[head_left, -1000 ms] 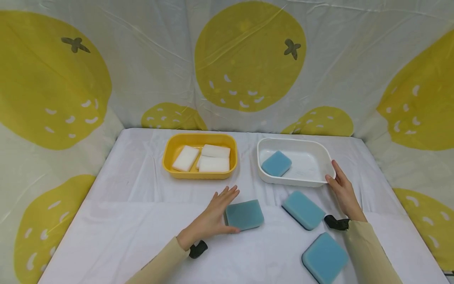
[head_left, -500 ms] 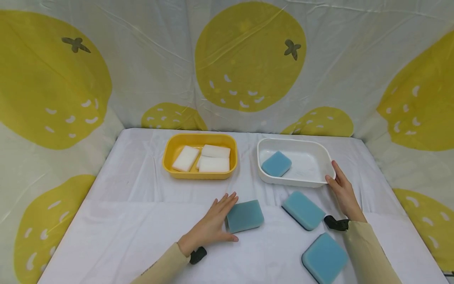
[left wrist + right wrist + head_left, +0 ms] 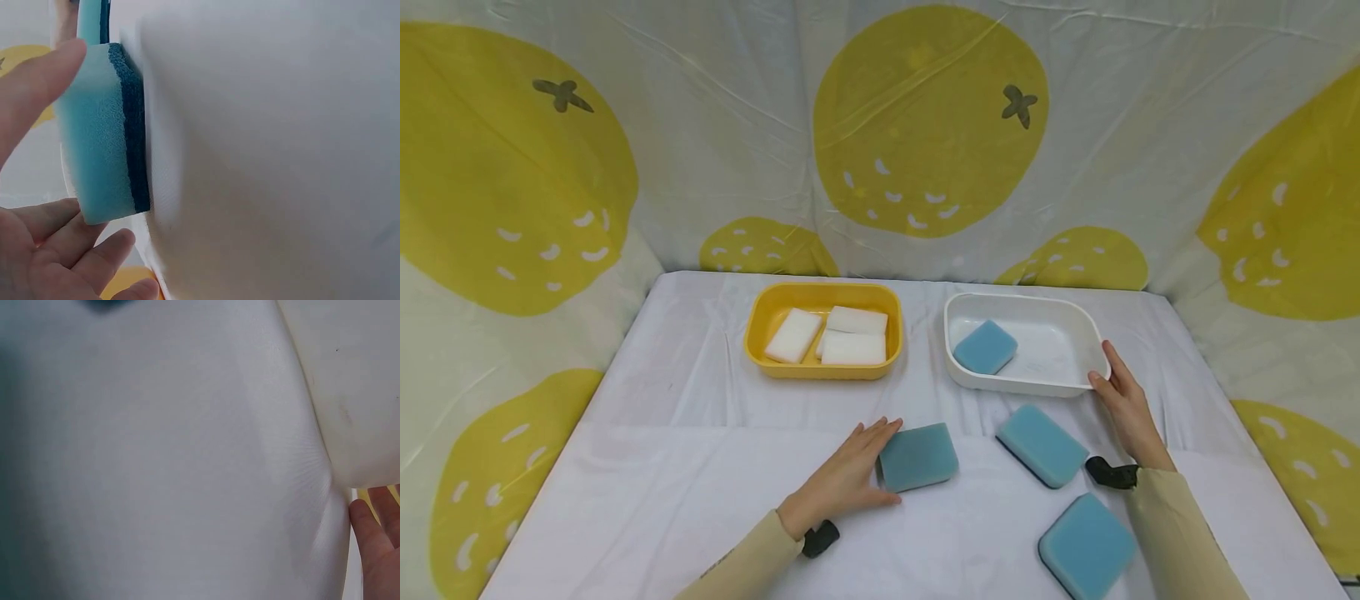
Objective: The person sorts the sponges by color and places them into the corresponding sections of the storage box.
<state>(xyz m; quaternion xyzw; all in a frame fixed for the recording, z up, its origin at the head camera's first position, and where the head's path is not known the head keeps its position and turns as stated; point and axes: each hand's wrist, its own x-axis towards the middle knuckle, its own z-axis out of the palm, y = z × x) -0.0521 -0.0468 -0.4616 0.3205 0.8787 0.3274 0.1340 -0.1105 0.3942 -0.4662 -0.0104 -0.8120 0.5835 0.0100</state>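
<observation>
My left hand (image 3: 848,477), its fingers spread, is at the left end of a blue sponge (image 3: 919,457) on the white cloth. In the left wrist view, this sponge (image 3: 100,137) shows a dark blue scouring layer against the cloth; the thumb lies over it and a finger is at its end. My right hand (image 3: 1131,412) grips the near right corner of a white plastic tub (image 3: 1026,386). Inside that tub, at its left, lies another blue sponge (image 3: 986,347). The right wrist view shows only some fingers (image 3: 372,534) beside the tub's wall (image 3: 356,394).
A yellow tub (image 3: 822,372) with several white sponges (image 3: 853,348) stands at the back left. Two more blue sponges, one nearer the tub (image 3: 1042,446) and one nearer the front (image 3: 1087,546), lie by the right forearm. A lemon-print curtain (image 3: 730,150) closes off the back.
My left hand has shifted slightly toward the front, its fingertips and thumb lower beside the sponge. The right hand and both tubs have stayed put.
</observation>
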